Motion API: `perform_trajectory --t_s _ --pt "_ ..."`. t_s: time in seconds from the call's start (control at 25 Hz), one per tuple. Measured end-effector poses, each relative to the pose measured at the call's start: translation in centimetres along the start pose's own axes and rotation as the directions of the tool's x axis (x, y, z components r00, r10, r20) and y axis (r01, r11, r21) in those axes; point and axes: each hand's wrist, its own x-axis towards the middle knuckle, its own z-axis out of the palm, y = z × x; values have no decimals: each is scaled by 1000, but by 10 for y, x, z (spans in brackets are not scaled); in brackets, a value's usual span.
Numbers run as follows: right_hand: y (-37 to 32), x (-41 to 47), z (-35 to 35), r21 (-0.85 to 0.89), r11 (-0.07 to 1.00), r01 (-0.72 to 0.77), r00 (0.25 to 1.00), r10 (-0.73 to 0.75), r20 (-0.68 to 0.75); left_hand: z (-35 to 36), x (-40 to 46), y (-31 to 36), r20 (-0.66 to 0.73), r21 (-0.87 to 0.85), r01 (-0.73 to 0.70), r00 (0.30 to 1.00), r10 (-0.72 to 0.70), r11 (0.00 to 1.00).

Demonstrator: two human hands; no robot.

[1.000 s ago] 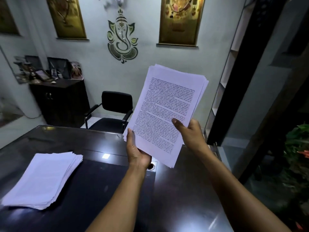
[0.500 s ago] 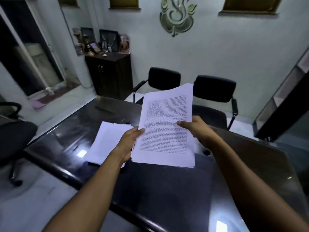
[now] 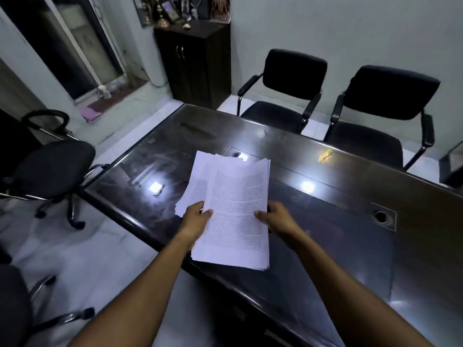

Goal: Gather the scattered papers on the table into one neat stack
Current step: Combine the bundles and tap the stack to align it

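head cam: left hand (image 3: 196,219) + right hand (image 3: 276,217) pinch the printed sheaf (image 3: 235,216) by its side edges, over the other pile (image 3: 200,176) on the desk (image 3: 350,196). prob light, floppy, slidey, so hold both edges.

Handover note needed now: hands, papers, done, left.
Left hand grips the left edge of the held sheaf of white printed papers; right hand grips its right edge.
The sheaf hangs over the second pile of white papers on the dark glossy table, partly covering it.
Done: one batch gathered.
Left: likely set it on the pile and square the edges.
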Motion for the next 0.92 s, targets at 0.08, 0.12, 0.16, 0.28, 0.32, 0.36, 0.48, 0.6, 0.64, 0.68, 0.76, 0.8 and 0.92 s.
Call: perform_trajectory --t_s 0.08,0.12,0.16,0.28,0.32,0.36,0.48,0.6,0.64,0.68,0.76,0.8,0.92 --pt "3 17 10 -48 998 -29 999 30 20 -4 7 -6 2 46 33 999 -33 998" --pt "2 25 15 -65 997 -46 998 48 28 -7 9 -6 5 54 52 999 -53 997" --pt "-1 32 18 -81 995 -53 998 56 34 -10 13 -5 6 61 57 998 -57 997" --pt "-11 58 28 -91 994 -58 997 63 45 -24 35 -2 -32 97 73 997 -70 993" --pt "-14 66 31 -78 994 -74 997 77 29 -30 44 1 -39 108 86 996 -82 990" --pt "-15 74 35 -72 994 -77 997 78 17 -34 54 2 -43 125 93 995 -88 988" --pt "-21 100 46 -66 994 -83 996 84 1 -45 84 7 -26 151 103 995 -101 983" --pt "-22 129 57 -84 990 -114 993 111 -43 -55 124 11 36 204 100 993 -109 974" --pt "-21 138 61 -94 985 -143 988 136 -76 -59 140 9 54 253 107 991 -124 962" --pt "-19 147 64 -102 976 -190 976 177 -129 -63 157 7 61 301 106 990 -130 948" --pt "-13 161 67 -151 940 -306 929 261 -262 -67 189 2 54 390 105 989 -137 915" --pt "-9 170 68 -170 916 -364 899 299 -320 -69 207 -1 52 431 97 990 -132 897" --pt "7 200 64 -83 866 -493 799 414 -436 -69 263 -9 39 471 115 988 -151 875"
